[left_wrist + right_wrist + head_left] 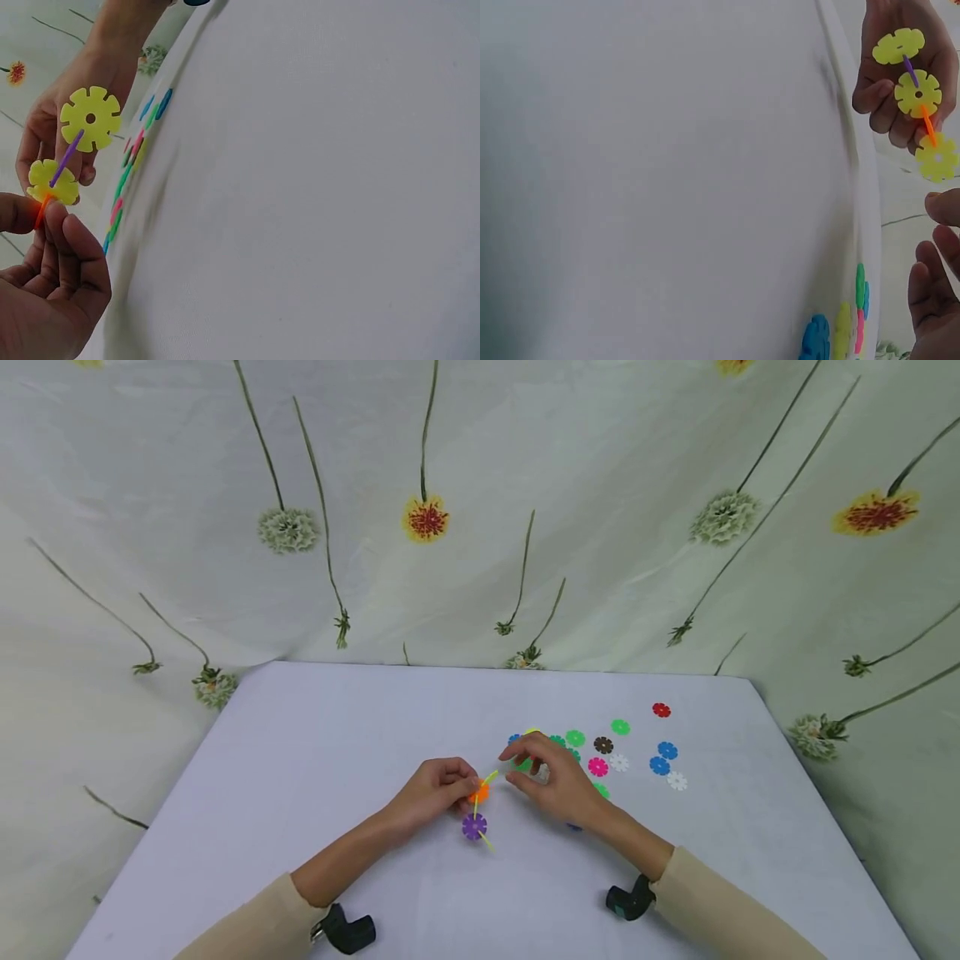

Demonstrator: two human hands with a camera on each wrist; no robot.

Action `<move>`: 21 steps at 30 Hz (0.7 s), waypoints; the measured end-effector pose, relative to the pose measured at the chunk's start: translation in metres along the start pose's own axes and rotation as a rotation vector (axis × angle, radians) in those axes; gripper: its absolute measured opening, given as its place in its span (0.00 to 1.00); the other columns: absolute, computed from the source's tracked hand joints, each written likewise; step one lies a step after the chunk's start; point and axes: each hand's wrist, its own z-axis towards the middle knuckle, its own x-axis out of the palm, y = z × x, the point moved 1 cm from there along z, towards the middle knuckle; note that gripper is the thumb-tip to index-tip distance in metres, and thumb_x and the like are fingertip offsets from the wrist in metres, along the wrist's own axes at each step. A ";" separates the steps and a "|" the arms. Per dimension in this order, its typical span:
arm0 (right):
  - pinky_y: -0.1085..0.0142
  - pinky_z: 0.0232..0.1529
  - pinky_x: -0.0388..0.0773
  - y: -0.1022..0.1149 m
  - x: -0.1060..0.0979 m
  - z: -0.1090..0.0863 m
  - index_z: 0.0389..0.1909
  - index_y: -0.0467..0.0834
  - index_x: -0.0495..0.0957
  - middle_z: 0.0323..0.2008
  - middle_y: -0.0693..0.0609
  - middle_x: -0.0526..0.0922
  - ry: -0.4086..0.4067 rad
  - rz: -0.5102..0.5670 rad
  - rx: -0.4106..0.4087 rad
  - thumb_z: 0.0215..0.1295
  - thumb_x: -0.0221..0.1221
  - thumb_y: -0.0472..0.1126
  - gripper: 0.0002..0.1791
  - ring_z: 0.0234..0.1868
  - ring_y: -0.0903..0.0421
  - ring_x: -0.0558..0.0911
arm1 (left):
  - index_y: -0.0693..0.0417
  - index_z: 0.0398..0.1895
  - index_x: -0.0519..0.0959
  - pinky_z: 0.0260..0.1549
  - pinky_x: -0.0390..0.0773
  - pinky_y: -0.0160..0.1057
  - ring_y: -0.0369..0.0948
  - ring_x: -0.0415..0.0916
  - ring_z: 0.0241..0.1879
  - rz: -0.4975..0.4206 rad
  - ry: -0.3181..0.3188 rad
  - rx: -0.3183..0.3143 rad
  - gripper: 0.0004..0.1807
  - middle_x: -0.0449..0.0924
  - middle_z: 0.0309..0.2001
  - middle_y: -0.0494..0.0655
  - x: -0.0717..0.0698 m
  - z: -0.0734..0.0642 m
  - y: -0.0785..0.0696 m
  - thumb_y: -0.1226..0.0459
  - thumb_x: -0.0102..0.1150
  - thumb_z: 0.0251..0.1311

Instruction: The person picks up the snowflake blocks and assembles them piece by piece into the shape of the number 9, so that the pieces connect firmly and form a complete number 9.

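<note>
My left hand (429, 795) pinches the orange disc (481, 792) of a short chain of notched plastic flower discs between thumb and fingers. In the right wrist view the chain runs yellow, purple, yellow, orange, yellow, each disc slotted crosswise into its neighbour. Its purple disc (474, 827) hangs below the left hand, with a yellow disc (91, 118) at that end. At the other end, another yellow disc (937, 157) points toward my right hand (558, 781). That hand hovers just right of the chain, thumb and fingers apart, holding nothing.
Loose flower discs lie on the white table (337, 735) beyond and right of the right hand, among them a red disc (661, 710), a brown disc (603, 745) and a pink disc (597, 767). A flower-patterned cloth (600, 527) hangs behind the table.
</note>
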 end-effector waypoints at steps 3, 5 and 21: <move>0.58 0.48 0.83 -0.006 -0.005 0.006 0.55 0.46 0.84 0.53 0.48 0.87 0.024 -0.075 0.049 0.69 0.71 0.38 0.15 0.49 0.47 0.83 | 0.64 0.48 0.81 0.40 0.83 0.32 0.39 0.79 0.33 -0.001 -0.006 -0.008 0.13 0.84 0.34 0.45 -0.001 0.000 0.001 0.60 0.61 0.76; 0.57 0.52 0.81 -0.010 -0.008 0.010 0.56 0.46 0.84 0.54 0.49 0.87 0.054 -0.123 0.108 0.70 0.70 0.40 0.16 0.51 0.48 0.81 | 0.64 0.48 0.81 0.39 0.83 0.32 0.39 0.79 0.32 -0.004 -0.008 -0.010 0.13 0.84 0.33 0.44 -0.002 0.000 0.001 0.60 0.61 0.76; 0.63 0.45 0.69 -0.039 -0.019 0.040 0.52 0.48 0.84 0.40 0.53 0.80 0.115 -0.394 0.263 0.74 0.66 0.47 0.11 0.44 0.54 0.71 | 0.63 0.48 0.81 0.38 0.82 0.31 0.38 0.79 0.32 -0.004 -0.005 -0.034 0.12 0.84 0.34 0.43 0.001 0.001 0.003 0.60 0.60 0.76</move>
